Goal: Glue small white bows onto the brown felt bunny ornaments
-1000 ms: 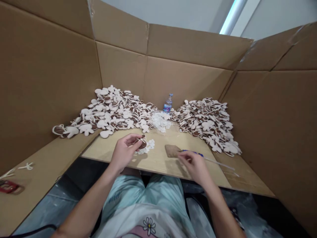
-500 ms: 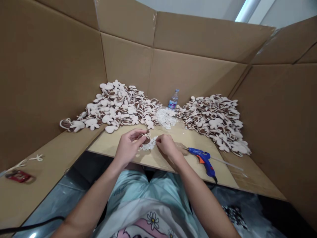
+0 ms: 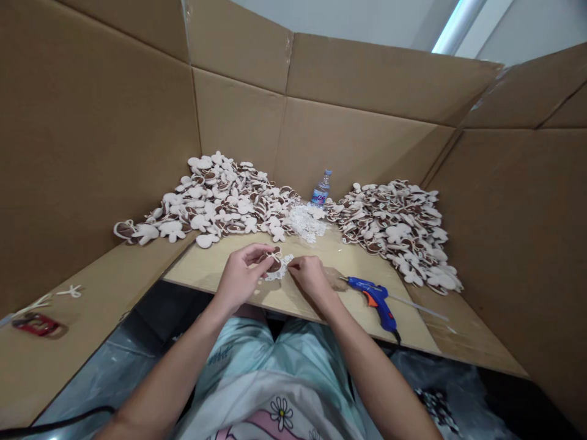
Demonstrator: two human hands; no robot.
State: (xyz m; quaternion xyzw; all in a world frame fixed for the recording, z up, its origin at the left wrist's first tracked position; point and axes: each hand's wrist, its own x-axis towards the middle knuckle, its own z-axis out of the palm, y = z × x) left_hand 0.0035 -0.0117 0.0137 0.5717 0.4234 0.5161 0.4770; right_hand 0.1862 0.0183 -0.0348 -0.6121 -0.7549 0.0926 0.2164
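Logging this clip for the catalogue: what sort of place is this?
Probably a makeshift handicraft workspace: a cardboard enclosure around a wooden board, heaped white-and-brown cutouts and a blue glue gun.

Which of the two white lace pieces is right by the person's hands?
The small piece between the left hand and right hand, under the held brown cutout; the larger lace heap lies farther back, before the water bottle.
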